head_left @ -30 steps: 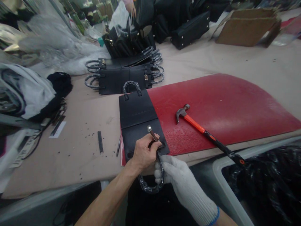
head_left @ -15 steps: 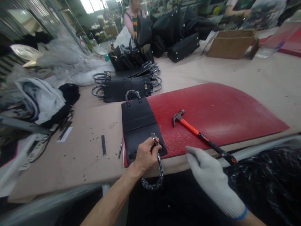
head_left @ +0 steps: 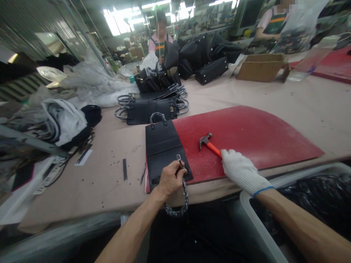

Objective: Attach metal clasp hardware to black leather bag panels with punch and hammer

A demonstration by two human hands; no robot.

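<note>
My broad desk point(head_left: 106, 190) has a pale beige top. Beyond the desk I see a bright window point(head_left: 120, 23) and at least 2 strip lights point(head_left: 156, 4) glowing. A ribbed wall point(head_left: 55, 22) rises to the desk's far left, a slanting pole point(head_left: 90, 34) near it. Farther behind the desk, detail blurs.

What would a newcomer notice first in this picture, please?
The large glossy red mat on the beige table stands out. Over it, the white-gloved right hand covers part of an orange-handled claw hammer. Left of it, the bare left hand holds a slim metal rod over a flat black panel.
</note>
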